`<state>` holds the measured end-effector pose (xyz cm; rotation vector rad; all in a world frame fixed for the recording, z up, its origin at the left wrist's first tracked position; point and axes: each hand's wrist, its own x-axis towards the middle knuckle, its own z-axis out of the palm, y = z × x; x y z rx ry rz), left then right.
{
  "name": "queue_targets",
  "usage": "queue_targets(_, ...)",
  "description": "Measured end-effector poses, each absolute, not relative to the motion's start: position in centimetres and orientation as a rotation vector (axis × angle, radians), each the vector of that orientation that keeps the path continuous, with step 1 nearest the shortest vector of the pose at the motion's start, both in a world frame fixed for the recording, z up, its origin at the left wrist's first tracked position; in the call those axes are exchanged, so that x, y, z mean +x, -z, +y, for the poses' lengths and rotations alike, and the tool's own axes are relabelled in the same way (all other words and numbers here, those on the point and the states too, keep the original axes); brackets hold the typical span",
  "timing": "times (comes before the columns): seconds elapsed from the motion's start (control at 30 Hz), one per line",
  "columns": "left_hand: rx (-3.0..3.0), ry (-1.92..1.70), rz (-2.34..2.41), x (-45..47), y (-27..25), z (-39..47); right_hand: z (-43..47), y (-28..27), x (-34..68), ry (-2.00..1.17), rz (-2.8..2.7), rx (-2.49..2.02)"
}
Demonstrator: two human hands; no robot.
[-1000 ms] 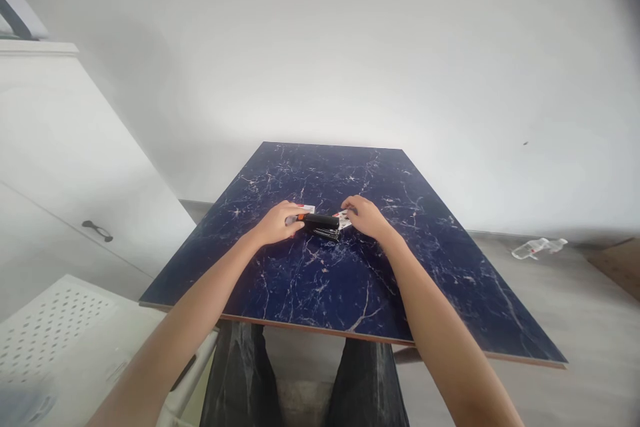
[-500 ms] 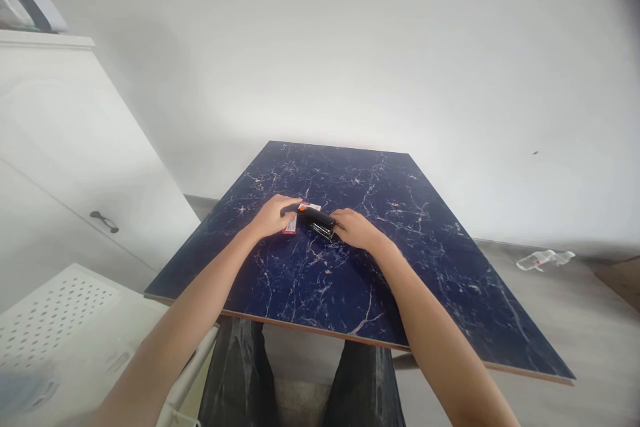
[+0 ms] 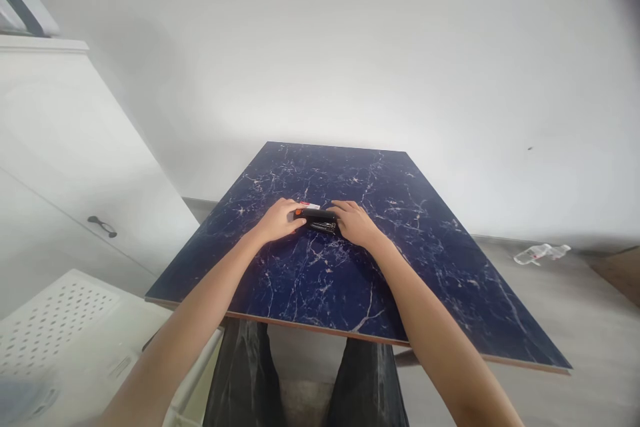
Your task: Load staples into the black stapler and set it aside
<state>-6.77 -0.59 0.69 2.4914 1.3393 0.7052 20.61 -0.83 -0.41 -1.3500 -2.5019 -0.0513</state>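
Note:
A black stapler [image 3: 319, 215] with an orange spot at its left end lies sideways on the dark blue marbled table [image 3: 320, 287]. Around that left end, the thumb and fingers of my left hand [image 3: 279, 220] are closed. My right hand [image 3: 355, 222] grips the opposite end, its fingertips partly hidden behind the stapler. Just beyond the stapler, a small red and white box [image 3: 311, 205] shows only in part.
To the left stand a white cabinet [image 3: 60, 147] with a dark handle and a white perforated surface [image 3: 60, 320]. A clear plastic bottle [image 3: 540, 253] lies on the floor at right. The wall [image 3: 340, 67] rises behind the table.
My left hand has moved right and closed on the stapler's left end. The stapler has turned from slanting to nearly level. A red and white piece by my left thumb is now hidden.

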Motion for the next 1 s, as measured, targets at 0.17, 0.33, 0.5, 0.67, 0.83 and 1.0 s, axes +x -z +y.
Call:
queue_targets(0.17,2.490,-0.716,1.339,-6.5,-1.0,-1.0,-0.7,0.2,19.9,0.002,-2.615,-1.343)
queue_targets(0.33,2.478,-0.746,1.316,-7.0,-1.2,-1.0,-0.9,-0.1,20.2,0.060,-2.661,-1.318)
queue_targets(0.5,2.343,-0.819,1.238,-7.4,-1.0,-0.6,-1.2,-0.2,19.8,0.007,-2.703,-1.289)
queue_targets(0.67,2.301,-0.807,1.254,-7.6,-0.5,-0.2,-1.2,-0.6,20.2,-0.037,-2.665,-1.278)
queue_targets(0.83,2.269,-0.783,1.296,-8.2,-0.2,0.2,-0.6,-0.6,21.5,-0.107,-2.555,-1.417)
queue_targets(1.0,2.221,-0.799,1.248,-8.3,-0.5,0.0,0.0,0.0,21.9,-0.157,-2.472,-1.451)
